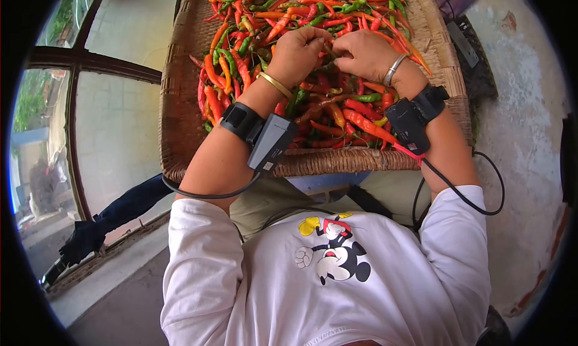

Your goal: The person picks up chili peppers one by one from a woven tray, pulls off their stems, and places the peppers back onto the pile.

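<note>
Brown woven-wicker tray (313,162) is sitting beside dark-framed window (73,59), holding glossy red, orange, green chillies (363,122). Your left hand (295,56) and right hand (368,52) are curling over them; fingertip gap, hold unclear.

Daylight shines in through the window (120,27) on your left. Your white shirt (265,286) looks bright, and the silver bracelet (394,69) has a shiny spot. It is darker under the basket (313,162). The chili peppers (361,120) look mostly clear, but things outside look fuzzy. Straight lines bend near the round, black edge.
</note>
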`<state>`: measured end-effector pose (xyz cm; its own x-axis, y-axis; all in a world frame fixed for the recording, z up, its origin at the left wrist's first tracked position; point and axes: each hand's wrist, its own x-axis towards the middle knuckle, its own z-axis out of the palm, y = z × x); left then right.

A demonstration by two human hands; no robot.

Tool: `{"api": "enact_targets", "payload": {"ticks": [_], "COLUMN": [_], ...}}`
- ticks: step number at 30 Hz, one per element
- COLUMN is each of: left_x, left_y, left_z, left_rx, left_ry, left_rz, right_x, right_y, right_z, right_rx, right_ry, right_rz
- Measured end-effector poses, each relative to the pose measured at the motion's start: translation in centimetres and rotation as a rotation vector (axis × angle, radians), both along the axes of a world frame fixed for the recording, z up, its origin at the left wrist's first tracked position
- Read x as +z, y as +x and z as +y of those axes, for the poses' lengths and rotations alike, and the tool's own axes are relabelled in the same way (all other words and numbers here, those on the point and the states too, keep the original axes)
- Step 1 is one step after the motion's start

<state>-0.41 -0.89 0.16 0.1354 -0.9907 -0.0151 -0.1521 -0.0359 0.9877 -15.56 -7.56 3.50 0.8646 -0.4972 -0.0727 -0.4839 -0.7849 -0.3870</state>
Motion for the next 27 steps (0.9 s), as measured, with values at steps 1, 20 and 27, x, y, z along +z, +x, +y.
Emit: {"api": "enact_targets", "payload": {"ticks": [1, 20, 27], "left_x": [0.0, 2.0, 3.2], "left_y": [0.0, -1.0, -1.9], "left_z": [0.0, 1.5, 1.9], "left_rx": [0.0, -0.198, -0.183], "left_ry": [0.0, -0.168, -0.18], "left_rz": [0.001, -0.159, -0.126], "right_x": [0.5, 0.1, -0.7], "right_y": [-0.1, -1.0, -2.1], "right_z": [-0.2, -0.6, -2.9], "right_rx": [-0.083, -0.36, -0.353], "right_ry": [0.004, 1.086, 1.368], "right_rz": [-0.118, -0.811, -0.742]}}
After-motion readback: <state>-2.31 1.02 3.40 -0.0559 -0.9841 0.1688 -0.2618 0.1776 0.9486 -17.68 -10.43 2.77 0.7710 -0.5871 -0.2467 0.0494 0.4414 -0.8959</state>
